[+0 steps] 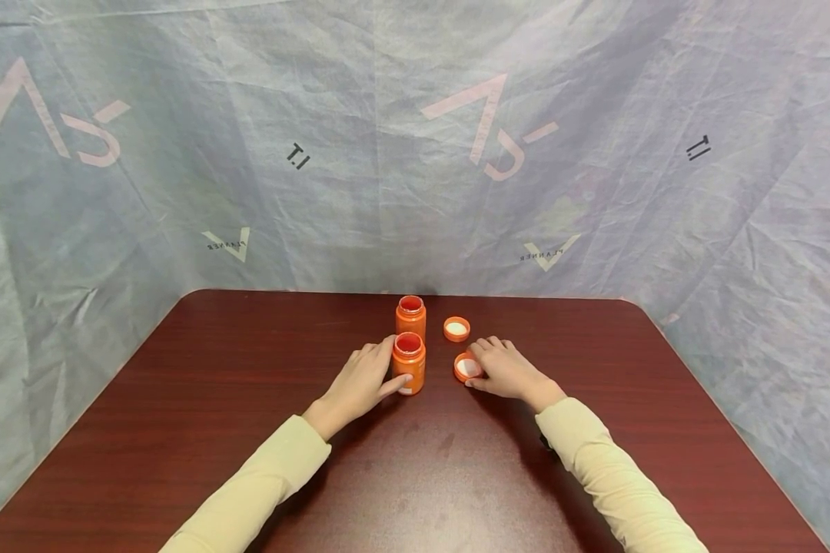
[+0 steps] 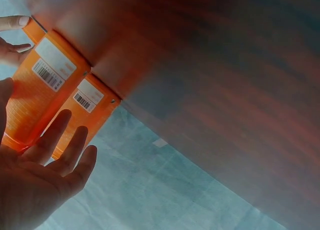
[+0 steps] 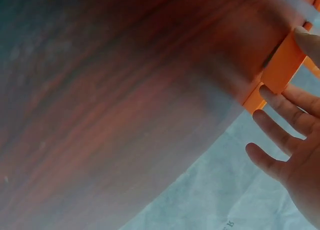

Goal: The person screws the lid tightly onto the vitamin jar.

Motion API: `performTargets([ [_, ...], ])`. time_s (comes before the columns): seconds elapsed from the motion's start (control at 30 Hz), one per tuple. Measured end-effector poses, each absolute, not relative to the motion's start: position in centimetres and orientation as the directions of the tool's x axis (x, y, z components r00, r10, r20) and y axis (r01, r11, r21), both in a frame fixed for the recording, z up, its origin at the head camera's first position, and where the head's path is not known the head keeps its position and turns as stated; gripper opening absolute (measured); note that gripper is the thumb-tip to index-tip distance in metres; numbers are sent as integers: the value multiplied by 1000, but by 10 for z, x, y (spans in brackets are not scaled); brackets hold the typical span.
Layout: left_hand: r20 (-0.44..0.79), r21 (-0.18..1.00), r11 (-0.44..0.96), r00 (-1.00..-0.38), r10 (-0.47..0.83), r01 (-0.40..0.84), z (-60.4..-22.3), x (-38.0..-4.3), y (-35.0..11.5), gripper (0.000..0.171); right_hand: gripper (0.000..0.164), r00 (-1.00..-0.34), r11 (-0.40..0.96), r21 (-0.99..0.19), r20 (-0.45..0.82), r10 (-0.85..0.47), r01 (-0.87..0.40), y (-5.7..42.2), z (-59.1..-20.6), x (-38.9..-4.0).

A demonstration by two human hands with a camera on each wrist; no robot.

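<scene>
An orange bottle (image 1: pixel 410 367) with an uncovered mouth stands upright on the table, and my left hand (image 1: pixel 361 382) grips it from the left, thumb at its front. The left wrist view shows the bottle's white barcode label, with the other fingers of my left hand (image 2: pixel 55 175) spread beside it. Right behind stands a second uncapped orange bottle (image 1: pixel 411 321). My right hand (image 1: pixel 505 369) pinches the rim of an orange screw cap (image 1: pixel 466 368), its white inside facing up; the right wrist view shows the cap (image 3: pixel 283 64) side-on between thumb and fingers.
Another orange cap (image 1: pixel 456 329), also white side up, lies farther back on the dark red-brown table (image 1: pixel 429 476). Grey fabric sheets (image 1: pixel 360 153) with printed letters hang around the table's back and sides.
</scene>
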State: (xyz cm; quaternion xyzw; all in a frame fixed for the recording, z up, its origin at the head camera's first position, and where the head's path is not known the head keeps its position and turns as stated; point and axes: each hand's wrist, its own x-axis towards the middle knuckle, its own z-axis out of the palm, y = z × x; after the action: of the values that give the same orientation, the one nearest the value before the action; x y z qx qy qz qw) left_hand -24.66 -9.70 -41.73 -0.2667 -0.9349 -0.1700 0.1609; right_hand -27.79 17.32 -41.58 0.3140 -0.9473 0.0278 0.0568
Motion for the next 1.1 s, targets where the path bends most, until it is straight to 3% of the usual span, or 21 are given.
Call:
performTargets([
  [0.5,398,230,792,-797,454,566,-415,-241,-96,65,53,-812,815,-69,168,-559,-575,179,-412,-277],
  [1.1,387,262,790,-811,439,554,-415,-237,-96,66,49,-757,781,-94,341,-557,-617,180,-408,-274],
])
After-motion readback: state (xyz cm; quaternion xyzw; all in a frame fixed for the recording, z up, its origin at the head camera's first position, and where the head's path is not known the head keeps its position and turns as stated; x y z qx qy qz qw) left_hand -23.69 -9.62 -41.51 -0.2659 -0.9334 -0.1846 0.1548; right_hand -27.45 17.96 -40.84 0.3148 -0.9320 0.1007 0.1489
